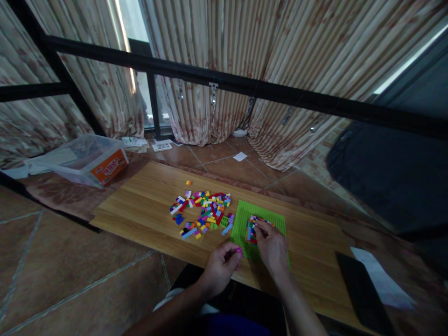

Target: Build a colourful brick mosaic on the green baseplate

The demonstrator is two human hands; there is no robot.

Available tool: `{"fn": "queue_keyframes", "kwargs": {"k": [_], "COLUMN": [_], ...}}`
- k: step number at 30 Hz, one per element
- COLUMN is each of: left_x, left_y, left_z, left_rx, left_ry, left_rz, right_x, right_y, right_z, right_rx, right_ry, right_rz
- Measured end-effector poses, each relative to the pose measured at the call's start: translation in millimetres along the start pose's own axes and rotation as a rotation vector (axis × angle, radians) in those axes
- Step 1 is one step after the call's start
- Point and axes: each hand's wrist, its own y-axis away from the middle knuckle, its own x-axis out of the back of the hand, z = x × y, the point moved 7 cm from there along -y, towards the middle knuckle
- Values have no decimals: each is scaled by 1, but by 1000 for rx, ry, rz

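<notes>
My left hand [221, 267] is closed in a pinch on a magenta toy brick [239, 251], just off the near left corner of a green baseplate [241, 214]. On that plate stands a low block built of many-coloured bricks [250, 229]. Over this build is my right hand [272, 246], its fingers drawn together at the top of the bricks. Whatever is between those fingertips is hidden or too small to name. The right hand also covers part of the build and plate.
Loose bricks [210, 205] lie in a spread pile left of the baseplate on the wooden table [140, 205]. A clear plastic box [80, 163] with an orange label stands beyond the left end. A black flat object [364, 289] and white paper [381, 275] are at the right.
</notes>
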Motion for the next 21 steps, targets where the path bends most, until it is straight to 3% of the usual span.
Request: {"fn": "queue_keyframes", "kwargs": {"k": [11, 21], "left_x": [1, 0], "left_y": [-1, 0], "left_z": [-5, -1], "left_rx": [2, 6], "left_ry": [-7, 6], "left_rz": [-5, 0], "right_x": [0, 1], "right_y": [4, 13], "right_z": [15, -4], "right_rx": [-119, 71], "right_ry": [-84, 11], "right_rz": [48, 24]}}
